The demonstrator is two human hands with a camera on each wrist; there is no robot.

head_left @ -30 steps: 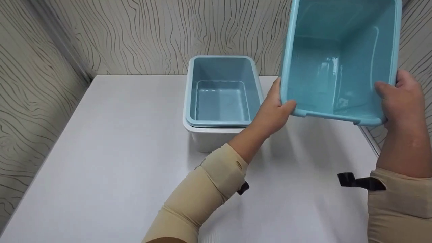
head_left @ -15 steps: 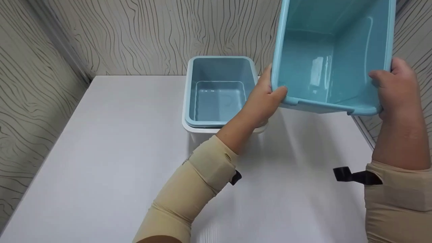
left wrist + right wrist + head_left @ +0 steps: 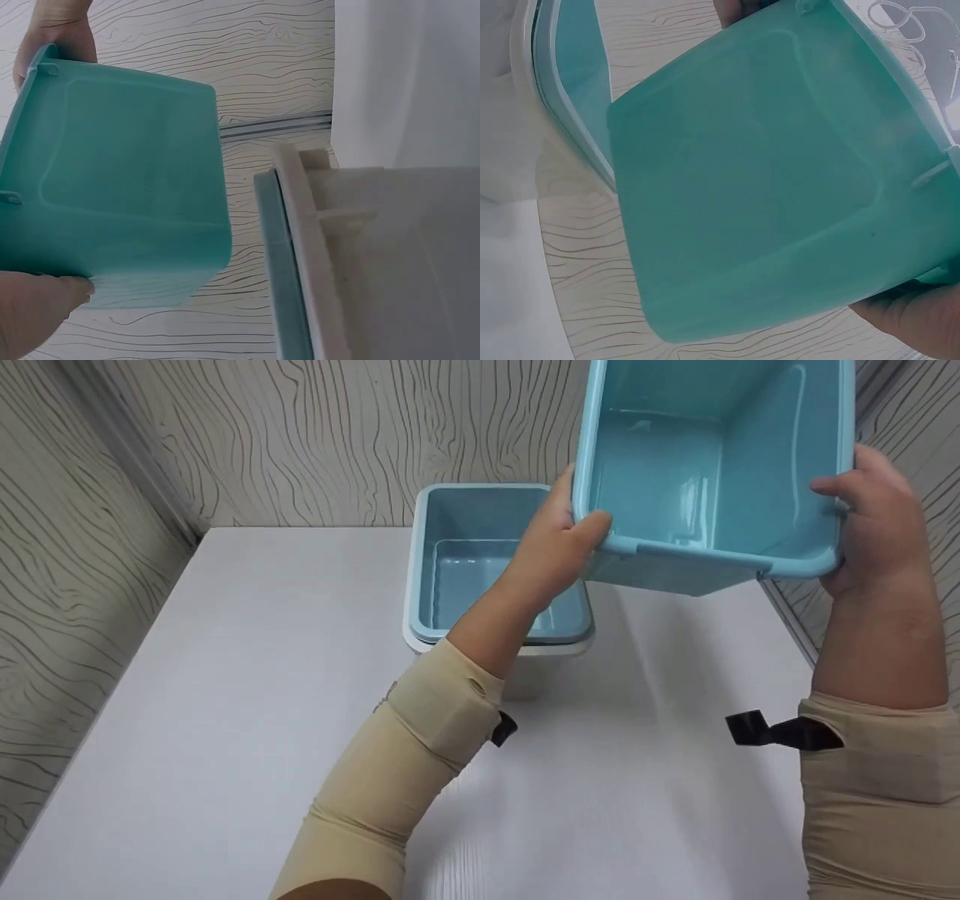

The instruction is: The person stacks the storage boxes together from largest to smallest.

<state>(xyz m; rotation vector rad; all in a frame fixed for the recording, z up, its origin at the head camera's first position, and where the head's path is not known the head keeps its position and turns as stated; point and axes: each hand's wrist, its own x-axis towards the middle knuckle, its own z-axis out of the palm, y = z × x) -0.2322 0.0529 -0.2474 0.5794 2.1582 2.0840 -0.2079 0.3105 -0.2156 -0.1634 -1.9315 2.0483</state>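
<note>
Both hands hold a turquoise plastic storage bin (image 3: pixel 660 472) in the air above the table's back right, its open top tilted toward the head camera. My left hand (image 3: pixel 551 544) grips the rim at its lower left corner, thumb over the edge. On the opposite side my right hand (image 3: pixel 885 521) grips the right rim, thumb inside. A second, grey-blue bin (image 3: pixel 469 585) stands nested in a white bin (image 3: pixel 574 649) on the table, partly covered by my left hand and forearm. In the left wrist view the lifted bin (image 3: pixel 135 165) is apart from the nested pair.
The white table (image 3: pixel 262 697) reaches back to a wood-grain patterned wall (image 3: pixel 322 442), with similar panels at both sides. A white cord (image 3: pixel 900 19) shows at the top right of the right wrist view. Black straps (image 3: pixel 784 731) stick out from the sleeves.
The held turquoise bin has risen and moved left toward the nested bins, tilting so more of its outer front side shows. Both hands moved with it; the nested bins stay put.
</note>
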